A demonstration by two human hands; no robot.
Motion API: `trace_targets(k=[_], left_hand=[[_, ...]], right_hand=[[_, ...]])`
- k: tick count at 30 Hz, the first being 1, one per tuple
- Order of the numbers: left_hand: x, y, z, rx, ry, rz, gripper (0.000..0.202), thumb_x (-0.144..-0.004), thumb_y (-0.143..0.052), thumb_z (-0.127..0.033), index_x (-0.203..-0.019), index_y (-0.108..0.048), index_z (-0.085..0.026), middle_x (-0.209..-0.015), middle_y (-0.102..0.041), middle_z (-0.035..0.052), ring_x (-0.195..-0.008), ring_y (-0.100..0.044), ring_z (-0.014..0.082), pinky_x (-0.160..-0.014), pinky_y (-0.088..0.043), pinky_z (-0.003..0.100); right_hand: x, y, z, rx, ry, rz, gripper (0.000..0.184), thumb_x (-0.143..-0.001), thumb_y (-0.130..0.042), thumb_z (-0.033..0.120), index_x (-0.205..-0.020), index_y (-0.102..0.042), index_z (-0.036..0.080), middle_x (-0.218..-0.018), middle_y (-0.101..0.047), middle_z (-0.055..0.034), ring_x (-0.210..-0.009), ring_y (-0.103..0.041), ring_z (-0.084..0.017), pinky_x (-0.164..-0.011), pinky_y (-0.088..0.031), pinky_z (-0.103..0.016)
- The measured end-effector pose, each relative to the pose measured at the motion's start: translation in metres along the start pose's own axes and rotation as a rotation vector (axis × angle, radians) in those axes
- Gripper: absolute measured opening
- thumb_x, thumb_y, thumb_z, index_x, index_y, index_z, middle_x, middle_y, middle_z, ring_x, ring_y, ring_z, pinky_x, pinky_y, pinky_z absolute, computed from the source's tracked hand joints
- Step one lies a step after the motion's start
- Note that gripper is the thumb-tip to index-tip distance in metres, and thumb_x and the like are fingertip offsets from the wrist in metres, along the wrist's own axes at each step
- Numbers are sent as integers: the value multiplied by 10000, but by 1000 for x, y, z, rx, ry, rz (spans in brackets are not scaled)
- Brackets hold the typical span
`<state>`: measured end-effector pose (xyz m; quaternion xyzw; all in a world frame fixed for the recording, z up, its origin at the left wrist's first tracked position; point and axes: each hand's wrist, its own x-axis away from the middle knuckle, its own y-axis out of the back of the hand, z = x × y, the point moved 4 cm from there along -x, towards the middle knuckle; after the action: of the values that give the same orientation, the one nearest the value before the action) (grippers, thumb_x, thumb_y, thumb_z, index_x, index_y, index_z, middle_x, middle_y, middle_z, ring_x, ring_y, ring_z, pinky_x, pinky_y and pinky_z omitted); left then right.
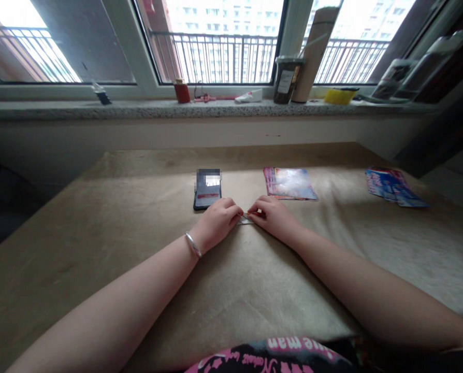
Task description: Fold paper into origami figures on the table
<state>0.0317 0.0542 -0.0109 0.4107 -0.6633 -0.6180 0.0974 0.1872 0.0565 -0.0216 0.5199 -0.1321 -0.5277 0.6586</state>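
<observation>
A small whitish flat piece, perhaps paper [245,220], lies low over the table between my two hands, mostly covered by fingers. My left hand [218,220], with a silver bangle at the wrist, is closed in a pinch on its left end. On the other end, my right hand [275,216] pinches with thumb and forefinger. Just behind my left hand rests a dark phone [208,189] with its screen lit. A pile of glossy colourful packets or cards [291,182] lies beyond my right hand.
Another fanned pile of blue and red glossy packets [394,187] lies at the table's far right. The table [99,223] has a tan cover. Along the windowsill [146,110] stand a red bottle [182,91], a dark jar [286,80], a tall tube [315,54] and a yellow item [340,96].
</observation>
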Motion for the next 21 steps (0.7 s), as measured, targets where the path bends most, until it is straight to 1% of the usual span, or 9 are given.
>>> trace_targets(k=[4, 8, 10, 14, 18, 21], left_hand=[[1, 3, -3, 14, -19, -19, 113, -868, -508, -159, -850, -619, -143, -831, -584, 58, -767, -544, 152, -728, -456, 276], [1, 5, -6, 35, -28, -17, 90, -853, -510, -145, -848, -599, -137, -838, -572, 56, -770, -543, 147, -703, -455, 251], [2, 4, -6, 42, -30, -4, 90, -864, -520, -184, -853, -597, -138, -840, -576, 55, -776, -548, 149, -705, -457, 250], [3, 0, -4, 39, -45, 37, 170, -891, -523, -271, -823, -607, -140, -821, -597, 51, -772, -556, 153, -714, -458, 260], [4, 0, -5, 19, -61, 45, 192, -896, -519, -284, -813, -621, -143, -810, -602, 51, -760, -557, 152, -708, -458, 259], [4, 2, -8, -23, -79, 56, 192, -900, -504, -268, -816, -628, -149, -815, -605, 53, -771, -560, 157, -715, -460, 265]], right_hand=[[2, 2, 4, 53, 22, -2, 67, -808, -627, 251, -788, -634, 187, -822, -594, -32, -780, -528, -152, -695, -414, -259], [4, 4, 11, 75, 67, -15, 94, -823, -624, 268, -782, -633, 184, -826, -606, -36, -803, -530, -161, -711, -406, -264], [4, 4, 14, 70, 81, -20, 100, -823, -627, 267, -780, -634, 177, -818, -607, -37, -792, -532, -158, -709, -404, -262], [3, 1, 15, 63, 86, -2, 95, -816, -635, 264, -779, -634, 177, -773, -594, -28, -739, -527, -144, -677, -395, -251], [5, 2, 14, 68, 102, 28, 89, -823, -615, 264, -784, -632, 185, -782, -604, -25, -730, -533, -138, -675, -395, -245], [7, 4, 15, 105, 116, 50, 71, -827, -585, 233, -804, -635, 187, -829, -622, -34, -771, -555, -147, -690, -400, -248]])
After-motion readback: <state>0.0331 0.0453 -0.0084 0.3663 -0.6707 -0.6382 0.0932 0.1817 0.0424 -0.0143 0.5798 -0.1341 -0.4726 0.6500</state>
